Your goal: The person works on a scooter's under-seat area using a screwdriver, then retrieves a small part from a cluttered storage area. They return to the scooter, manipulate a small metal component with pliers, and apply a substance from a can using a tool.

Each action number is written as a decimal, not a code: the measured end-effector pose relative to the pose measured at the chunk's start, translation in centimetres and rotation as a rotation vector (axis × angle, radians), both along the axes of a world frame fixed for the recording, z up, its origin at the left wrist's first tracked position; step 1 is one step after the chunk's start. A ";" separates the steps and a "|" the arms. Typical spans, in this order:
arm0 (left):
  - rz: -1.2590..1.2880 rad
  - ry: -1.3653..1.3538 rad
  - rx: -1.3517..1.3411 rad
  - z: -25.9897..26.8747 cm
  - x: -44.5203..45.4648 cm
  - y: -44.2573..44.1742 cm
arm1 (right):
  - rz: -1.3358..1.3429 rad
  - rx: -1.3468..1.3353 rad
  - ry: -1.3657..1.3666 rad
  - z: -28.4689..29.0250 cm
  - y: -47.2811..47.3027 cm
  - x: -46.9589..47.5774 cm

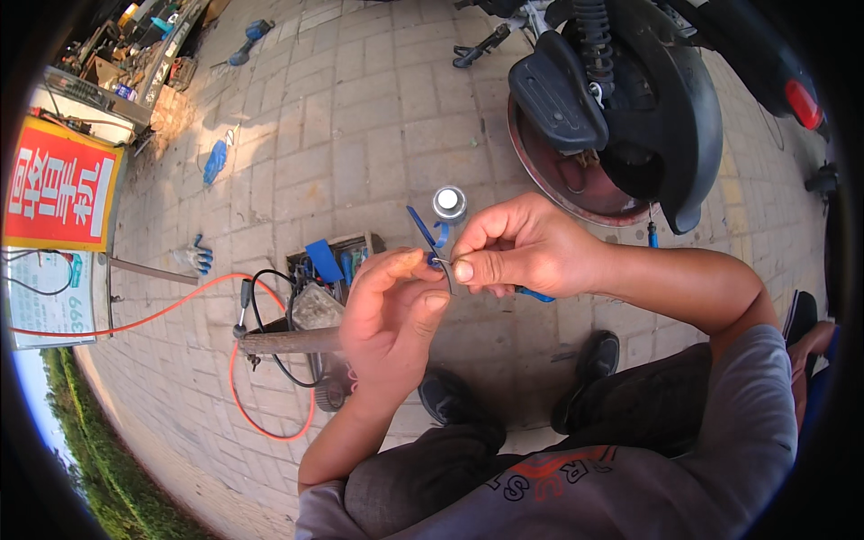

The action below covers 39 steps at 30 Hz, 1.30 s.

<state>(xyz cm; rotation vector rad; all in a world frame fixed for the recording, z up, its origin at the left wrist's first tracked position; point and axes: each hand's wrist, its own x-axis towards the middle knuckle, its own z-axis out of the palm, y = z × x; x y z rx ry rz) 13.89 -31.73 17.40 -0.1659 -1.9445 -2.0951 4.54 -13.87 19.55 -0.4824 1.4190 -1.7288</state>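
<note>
My right hand [523, 253] pinches a small thin metal piece [441, 260] between thumb and forefinger. A blue tool handle [536, 294] shows beneath that hand; whether the fingers hold it is unclear. My left hand [391, 317] is raised opposite, its thumb apart from the curled fingers. Its fingertips meet a small blue piece [432, 259] beside the metal one, but their grip on it is unclear. A narrow blue strip [421, 226] and a dark curved strip [450, 278] extend from this spot. Just beyond stands a round can with a white-topped lid [448, 200].
An open toolbox [371, 244] with a wooden bar [290, 341] sits left of my hands. An orange hose [233, 378] loops around it. A scooter's rear wheel [574, 182] stands at upper right. A cordless drill [250, 42] and a work glove [196, 255] lie on the paving.
</note>
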 end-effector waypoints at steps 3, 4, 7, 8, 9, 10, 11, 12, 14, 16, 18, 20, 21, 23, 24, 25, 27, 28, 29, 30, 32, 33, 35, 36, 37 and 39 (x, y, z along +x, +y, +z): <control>-0.019 -0.031 -0.043 -0.4 -0.2 -0.4 | 0.062 -0.029 -0.088 -0.4 -0.2 0.2; -0.026 0.027 -0.063 -0.7 -0.4 -0.6 | 0.079 -0.042 -0.115 -0.6 -0.2 0.3; 0.015 -0.036 0.009 -0.2 -0.3 -0.3 | 0.088 -0.108 -0.243 -0.8 0.1 0.8; 0.097 -0.137 -0.026 -0.4 -0.8 -0.7 | 0.129 -0.171 -0.101 -0.7 0.5 1.1; 0.180 -0.240 -0.065 -1.0 -1.7 -1.6 | 0.172 -0.235 0.039 -0.1 1.1 1.4; 0.267 -0.270 -0.046 -2.7 -2.7 -3.7 | 0.225 -0.307 0.182 0.9 1.4 1.8; 0.314 -0.351 -0.092 -3.4 -2.9 -5.3 | 0.177 -0.266 0.322 2.1 1.8 1.8; 0.274 -0.302 -0.076 -3.1 -2.6 -5.3 | 0.127 -0.216 0.455 3.0 2.0 1.8; 0.165 -0.243 -0.075 -1.1 -1.7 -3.5 | 0.142 0.097 0.704 1.9 2.9 0.6; -0.010 -0.206 -0.177 0.5 -0.6 -2.5 | 0.126 0.187 0.736 1.2 3.6 1.1; -0.129 -0.151 -0.366 1.5 -0.5 -1.2 | 0.107 0.237 0.769 0.4 4.4 1.5; -0.248 -0.162 -0.376 0.8 -0.7 0.5 | 0.104 0.270 0.858 0.0 5.2 2.1; -0.308 -0.214 -0.307 0.6 -0.8 1.3 | 0.104 0.290 0.902 0.0 5.7 2.5; -0.452 -0.323 -0.298 -0.7 -1.4 2.6 | 0.069 0.365 1.005 -0.3 6.8 3.6; -0.525 -0.376 -0.295 -1.0 -1.7 3.4 | 0.053 0.405 1.056 -0.3 7.5 4.1; -0.581 -0.400 -0.269 -1.3 -1.9 4.2 | 0.045 0.451 1.066 -0.4 8.3 4.6; -0.700 -0.452 -0.216 -2.0 -2.3 5.8 | 0.028 0.550 1.076 -0.6 9.8 5.7; -0.711 -0.455 -0.107 -3.0 -2.5 6.5 | 0.014 0.556 1.060 -0.6 10.5 6.1; -0.695 -0.536 -0.006 -3.6 -2.7 7.4 | 0.001 0.560 1.044 -0.5 11.2 6.5; -0.673 -0.617 0.090 -4.1 -3.0 8.2 | -0.013 0.561 1.033 -0.4 11.8 6.8; -0.624 -0.723 0.152 -5.8 -3.4 9.5 | -0.022 0.444 0.904 -0.1 12.8 7.8; -0.588 -0.678 0.001 -7.2 -3.9 9.5 | -0.024 0.380 0.844 0.0 13.1 8.3; -0.502 -0.568 -0.297 -10.1 -5.5 8.9 | -0.100 0.292 0.671 -0.2 13.9 9.0; -0.553 -0.612 -0.434 -10.8 -5.9 8.7 | -0.170 0.276 0.605 -0.5 14.3 8.9; -0.602 -0.586 -0.510 -11.1 -5.7 8.7 | -0.237 0.258 0.541 -0.7 14.7 8.8; -0.685 -0.538 -0.659 -10.9 -4.8 8.4 | -0.282 0.360 0.174 -0.8 15.4 8.3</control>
